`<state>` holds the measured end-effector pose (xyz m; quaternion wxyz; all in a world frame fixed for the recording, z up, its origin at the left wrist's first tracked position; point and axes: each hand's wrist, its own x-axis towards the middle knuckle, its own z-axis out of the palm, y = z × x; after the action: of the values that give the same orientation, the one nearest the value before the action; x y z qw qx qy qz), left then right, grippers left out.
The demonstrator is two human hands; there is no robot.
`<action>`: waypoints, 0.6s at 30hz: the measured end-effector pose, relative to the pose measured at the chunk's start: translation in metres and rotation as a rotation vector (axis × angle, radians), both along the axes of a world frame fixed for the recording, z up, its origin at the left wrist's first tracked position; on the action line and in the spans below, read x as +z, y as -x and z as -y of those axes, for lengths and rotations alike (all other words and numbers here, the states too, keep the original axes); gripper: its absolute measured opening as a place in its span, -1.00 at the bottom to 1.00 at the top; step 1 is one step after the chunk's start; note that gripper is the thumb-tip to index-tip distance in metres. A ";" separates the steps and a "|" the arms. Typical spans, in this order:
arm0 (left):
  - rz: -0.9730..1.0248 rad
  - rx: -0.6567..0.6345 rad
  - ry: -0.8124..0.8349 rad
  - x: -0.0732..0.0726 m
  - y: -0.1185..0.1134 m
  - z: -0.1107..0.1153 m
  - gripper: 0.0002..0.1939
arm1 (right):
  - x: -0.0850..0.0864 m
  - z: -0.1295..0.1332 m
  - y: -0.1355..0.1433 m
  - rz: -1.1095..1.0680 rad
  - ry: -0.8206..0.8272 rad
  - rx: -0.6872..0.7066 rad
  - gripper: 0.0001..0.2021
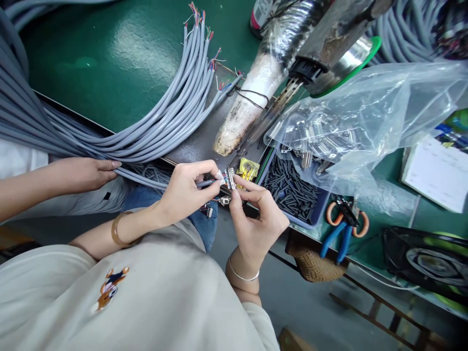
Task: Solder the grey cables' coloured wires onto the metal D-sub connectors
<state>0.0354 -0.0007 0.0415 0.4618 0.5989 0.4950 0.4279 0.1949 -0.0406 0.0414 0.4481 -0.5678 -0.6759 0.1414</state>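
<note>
In the head view my left hand point(188, 190) pinches the end of a grey cable point(204, 184), close to its thin coloured wires. Between the thumb and fingers of my right hand point(258, 214) is a small metal multi-pin connector point(230, 179). The wire ends meet the connector's pin side, though my fingertips partly cover the joint. Just behind the connector lies a yellow piece point(248, 169). Below my hands hangs another wired connector point(224, 200). A soldering iron point(263, 117) slants down from above, its tip near my fingers.
A co-worker's hand point(91, 173) rests by a thick bundle of grey cables point(157, 126) at left. A blue bin point(314, 222) holds black tubes, under a clear plastic bag point(395, 107). Cutters point(345, 229) lie right of it, near a fan point(431, 263) and paper point(438, 170).
</note>
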 end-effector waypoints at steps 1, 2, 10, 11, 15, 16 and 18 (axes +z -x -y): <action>0.003 -0.014 0.003 0.000 0.001 0.001 -0.92 | -0.001 0.002 0.000 -0.021 0.009 -0.006 -0.89; 0.006 -0.031 0.014 -0.001 0.003 0.002 -0.93 | -0.003 0.005 0.000 -0.051 0.018 -0.016 -0.89; 0.054 -0.130 0.198 -0.003 0.013 0.013 -0.96 | -0.005 0.034 -0.012 -0.154 -0.044 0.200 -0.87; 0.044 -0.136 0.190 -0.004 0.013 0.013 -0.96 | -0.003 0.035 -0.012 -0.084 0.002 0.252 -0.85; -0.029 -0.163 0.003 -0.008 0.017 0.016 -0.91 | 0.002 0.036 -0.005 -0.017 0.073 0.228 -0.84; -0.044 -0.160 -0.078 -0.007 0.019 0.017 -0.89 | 0.002 0.035 -0.003 -0.054 0.102 0.181 -0.84; -0.048 -0.152 -0.203 -0.004 0.026 0.019 -0.87 | 0.001 0.034 0.002 -0.171 0.183 0.097 -0.85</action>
<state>0.0091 -0.0199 0.0378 0.4179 0.6885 0.4130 0.4251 0.1931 -0.0741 0.0425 0.4431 -0.5587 -0.6461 0.2720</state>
